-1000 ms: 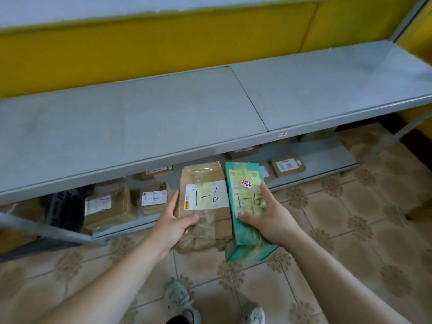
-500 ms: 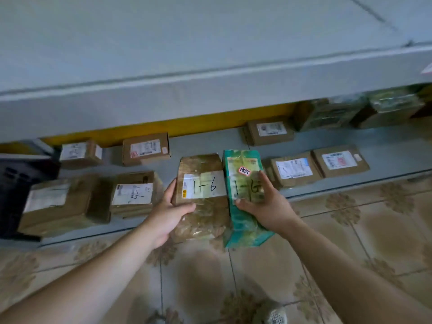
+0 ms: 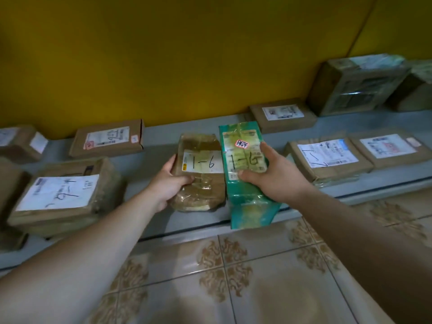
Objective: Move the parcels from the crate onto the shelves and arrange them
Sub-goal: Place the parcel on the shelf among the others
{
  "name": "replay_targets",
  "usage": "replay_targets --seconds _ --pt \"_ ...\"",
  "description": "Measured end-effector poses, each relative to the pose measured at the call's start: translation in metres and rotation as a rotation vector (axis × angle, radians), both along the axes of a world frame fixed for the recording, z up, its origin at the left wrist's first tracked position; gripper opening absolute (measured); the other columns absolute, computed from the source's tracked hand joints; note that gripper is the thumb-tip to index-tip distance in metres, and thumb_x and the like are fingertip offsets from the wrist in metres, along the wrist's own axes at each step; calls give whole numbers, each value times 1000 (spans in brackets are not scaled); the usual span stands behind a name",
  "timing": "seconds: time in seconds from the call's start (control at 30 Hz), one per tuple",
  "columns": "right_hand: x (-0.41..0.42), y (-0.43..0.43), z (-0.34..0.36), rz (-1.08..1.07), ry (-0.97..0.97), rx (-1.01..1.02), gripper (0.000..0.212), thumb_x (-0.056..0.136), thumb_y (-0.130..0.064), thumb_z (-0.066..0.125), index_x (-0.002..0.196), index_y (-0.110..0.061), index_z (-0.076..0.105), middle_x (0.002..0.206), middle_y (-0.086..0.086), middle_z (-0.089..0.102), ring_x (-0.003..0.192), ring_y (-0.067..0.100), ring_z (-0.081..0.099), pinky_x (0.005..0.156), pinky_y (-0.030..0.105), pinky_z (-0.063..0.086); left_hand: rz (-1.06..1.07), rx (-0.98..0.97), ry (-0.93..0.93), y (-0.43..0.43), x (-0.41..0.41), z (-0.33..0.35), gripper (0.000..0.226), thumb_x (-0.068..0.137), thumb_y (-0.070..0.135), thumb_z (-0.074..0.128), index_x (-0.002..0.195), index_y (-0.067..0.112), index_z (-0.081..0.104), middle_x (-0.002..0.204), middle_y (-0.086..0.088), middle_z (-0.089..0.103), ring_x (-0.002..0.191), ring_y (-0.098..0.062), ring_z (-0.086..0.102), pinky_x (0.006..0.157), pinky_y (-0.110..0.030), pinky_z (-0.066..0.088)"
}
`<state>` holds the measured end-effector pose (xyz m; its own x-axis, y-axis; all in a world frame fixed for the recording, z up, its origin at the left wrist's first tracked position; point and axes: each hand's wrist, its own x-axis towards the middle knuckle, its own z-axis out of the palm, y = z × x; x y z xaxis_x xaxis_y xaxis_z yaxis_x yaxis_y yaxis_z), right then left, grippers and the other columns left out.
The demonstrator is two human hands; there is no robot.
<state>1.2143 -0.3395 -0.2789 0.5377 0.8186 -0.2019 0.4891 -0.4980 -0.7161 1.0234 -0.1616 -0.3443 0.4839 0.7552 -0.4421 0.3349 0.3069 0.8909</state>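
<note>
1. Firmly, the left hand [image 3: 168, 185] grips the brown parcel [image 3: 201, 163] by its left edge. The thumb lies across the front below the white label, and the other fingers curl round behind.
2. The right hand [image 3: 273, 181] grips the green parcel [image 3: 247, 202] from its right side, with the thumb flat on the front and the forefinger stretched along the edge. The other fingers are hidden.
3. Both parcels sit side by side, touching, over the front of the grey shelf [image 3: 140, 183]. The green one overhangs the shelf's lip.
4. The brown parcel is a soft, lumpy paper pack under glossy tape. The green one is a slim box in shiny, crinkled film. Each is marked "1-6".
5. Flat cardboard boxes [image 3: 63, 195] with white labels lie along the shelf on both sides, some at its back against the yellow wall [image 3: 187, 54].
6. Glossy patterned tiles [image 3: 233, 277] lie before the shelf.
</note>
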Motion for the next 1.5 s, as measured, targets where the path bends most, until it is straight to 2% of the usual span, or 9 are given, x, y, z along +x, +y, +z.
replay_targets --seconds 0.2,0.27,0.33,0.47,0.7,0.9,1.03,1.23,1.5 --pt "1 11 -4 2 -78 -82 80 87 -59 58 152 -46 13 147 0 32 113 23 54 77 34 56 -108 194 168 12 14 2 88 80 7 74 150 32 26 122 -3 62 97 -20 62 75 -33 51" --pt "-4 13 -5 32 -163 -118 74 91 -58 48 153 -45 9 158 -5 13 127 27 45 80 30 53 -138 456 339 6 17 4 77 84 15 72 148 30 31 132 -3 57 107 -21 57 84 -35 49" --pt "-8 15 -7 68 -270 -119 71 92 -59 40 152 -43 5 162 -8 -1 144 29 24 103 44 41 -175 782 467 -8 17 0 69 88 36 64 148 28 31 147 -4 41 129 -27 43 105 -45 40" --pt "0 20 -6 115 -293 -92 58 97 -52 38 149 -48 12 163 -8 5 145 29 23 110 50 37 -459 977 741 -35 19 -16 98 66 87 16 149 35 16 159 2 10 147 -27 -1 114 -59 8" --pt "7 30 -1 127 -356 -204 56 103 -33 33 154 -37 11 164 -8 3 147 33 12 114 50 26 -632 1072 776 1 30 -19 111 57 97 15 151 40 4 162 3 -6 147 -24 -14 115 -56 2" --pt "5 34 -4 91 -369 -253 94 78 -86 33 154 -38 4 162 -11 2 147 30 7 110 53 30 -811 1104 826 84 62 -1 72 87 58 50 149 47 16 162 5 -9 147 -21 -17 113 -56 -11" --pt "2 36 -7 71 -389 -204 96 75 -87 39 153 -39 8 159 -11 6 144 30 13 106 50 35 -656 1012 939 113 86 -3 63 97 30 46 151 43 15 163 -1 0 148 -31 -5 113 -62 4" --pt "4 37 -11 62 -392 -152 93 70 -88 38 147 -43 12 152 -19 9 139 25 19 101 47 39 -411 1009 777 133 104 -32 66 101 13 44 151 45 15 162 -9 8 146 -41 -1 115 -59 15" --pt "7 45 -13 40 -398 -118 89 67 -90 38 142 -45 18 149 -19 13 135 22 24 94 45 43 -466 1036 830 159 109 -25 89 91 -13 36 150 49 9 163 -1 1 147 -34 -10 117 -58 12"
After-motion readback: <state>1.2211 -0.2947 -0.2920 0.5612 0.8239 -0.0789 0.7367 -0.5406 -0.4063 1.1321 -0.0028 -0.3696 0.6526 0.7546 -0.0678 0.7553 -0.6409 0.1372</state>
